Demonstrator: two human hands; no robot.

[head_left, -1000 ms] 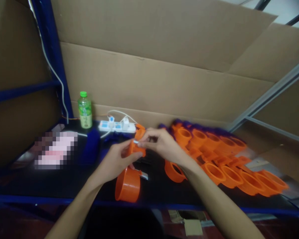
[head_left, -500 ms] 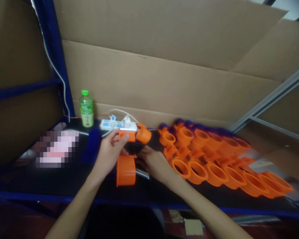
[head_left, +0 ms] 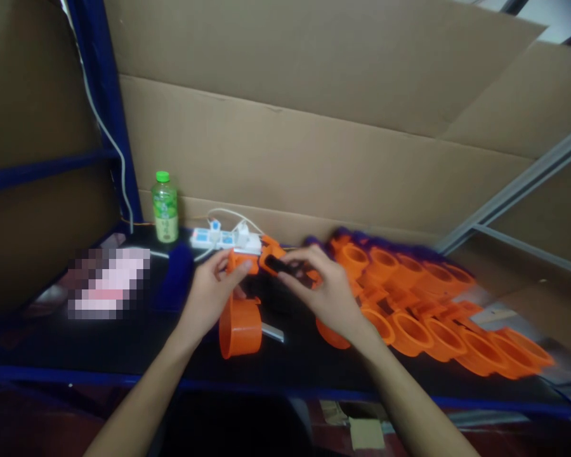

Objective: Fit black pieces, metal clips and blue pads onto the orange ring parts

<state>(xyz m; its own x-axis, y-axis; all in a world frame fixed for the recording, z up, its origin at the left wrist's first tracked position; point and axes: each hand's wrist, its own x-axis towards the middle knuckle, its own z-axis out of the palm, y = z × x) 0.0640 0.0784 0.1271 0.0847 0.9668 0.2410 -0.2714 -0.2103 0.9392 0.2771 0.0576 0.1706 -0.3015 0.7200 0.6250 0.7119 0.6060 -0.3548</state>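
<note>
an orange piece [head_left: 243, 330], big ring nearest, has a silvery strip [head_left: 273, 332] at that ring's three o'clock. the left hand [head_left: 212, 285] grasps its far block; the right hand [head_left: 328, 289] pinches a black part [head_left: 276, 263] at one. beyond: orange rows [head_left: 412, 333] at three, power strip [head_left: 227, 239] twelve, bottle [head_left: 165, 212] eleven.

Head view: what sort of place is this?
Probably an assembly bench or small workshop station, though no sign confirms it. Rows of near-identical orange parts sit on a black tabletop, a power strip lies at the back, and cardboard panels stand behind.
</note>
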